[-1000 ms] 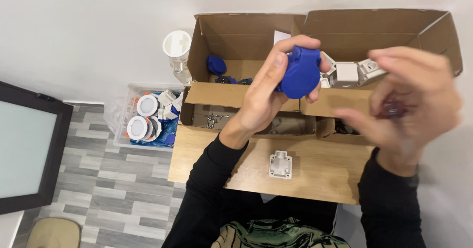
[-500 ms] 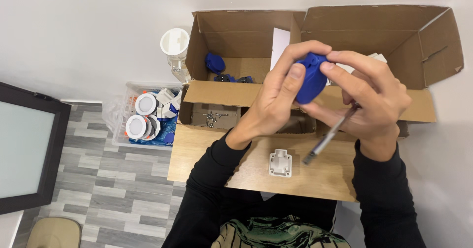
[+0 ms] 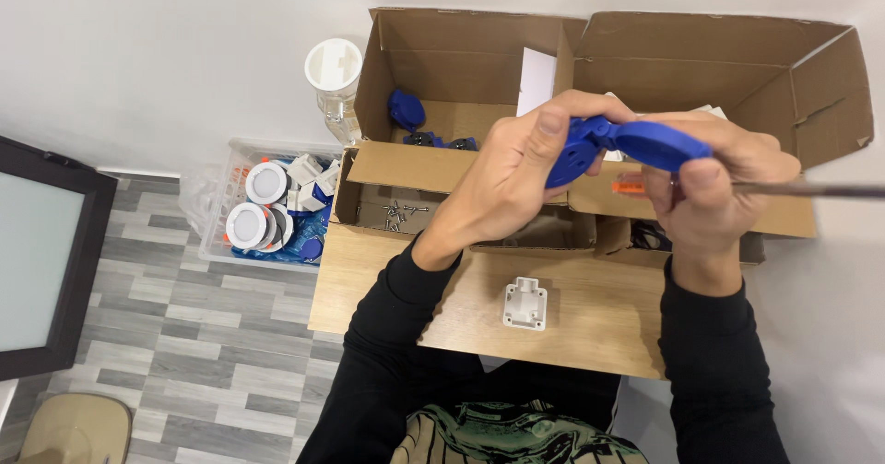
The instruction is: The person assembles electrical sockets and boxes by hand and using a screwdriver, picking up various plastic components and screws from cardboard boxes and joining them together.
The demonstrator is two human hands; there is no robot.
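Observation:
My left hand [image 3: 516, 174] grips a round blue plastic part [image 3: 613, 146] held up over the cardboard boxes; a flat blue lid swings out from it to the right. My right hand [image 3: 714, 187] touches the lid with its fingers and holds a screwdriver [image 3: 811, 189] whose dark shaft points right. A small white plastic piece [image 3: 525, 304] lies on the wooden table [image 3: 590, 312] below my hands.
Two open cardboard boxes [image 3: 461, 49] stand at the back; the left one holds more blue parts [image 3: 406, 111]. A small box of screws [image 3: 396, 211] sits in front. A clear bin [image 3: 277, 211] with round white parts sits on the floor at left, by a white cup [image 3: 333, 66].
The blue part's lid has swung open to the right. My right hand moved right and turned the screwdriver from pointing down-left to lying level, pointing right.

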